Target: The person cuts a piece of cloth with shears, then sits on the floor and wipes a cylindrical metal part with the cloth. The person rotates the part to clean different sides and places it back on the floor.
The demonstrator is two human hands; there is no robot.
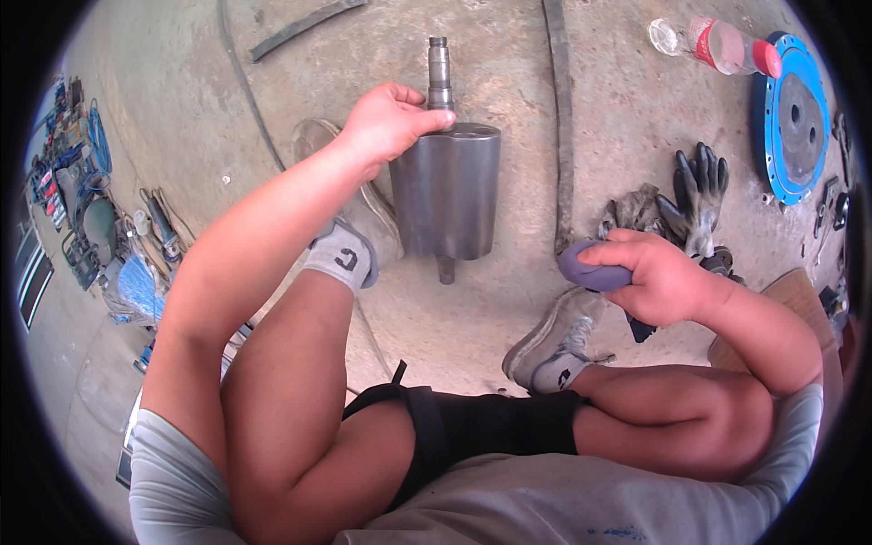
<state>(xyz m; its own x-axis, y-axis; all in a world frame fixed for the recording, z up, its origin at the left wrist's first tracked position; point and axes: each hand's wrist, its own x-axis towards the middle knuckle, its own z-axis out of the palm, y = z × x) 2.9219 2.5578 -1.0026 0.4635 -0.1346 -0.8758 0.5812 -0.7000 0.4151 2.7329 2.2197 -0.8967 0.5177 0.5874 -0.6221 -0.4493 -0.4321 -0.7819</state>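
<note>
Between my feet a dark steel rotor [447, 191] stands upright, with a wide lobed body, a stepped shaft [440, 68] rising from its top and a short stub below. My left hand [391, 123] is closed at the base of the upper shaft. Its thumb lies across the top of the body, and some fingers are hidden behind the shaft. Off to the right, clear of the rotor, my right hand [668, 282] grips a soft-looking purple-grey pad [595, 265], whose rounded end sticks out past the fingers.
Black-and-grey work gloves [701, 195] lie beyond my right hand. Farther right are a plastic bottle [722, 45] with a red cap and a blue-rimmed round plate [795, 118]. A dark strip [560, 118] runs along the concrete floor. Tools and a cardboard piece [781, 309] lie at the sides.
</note>
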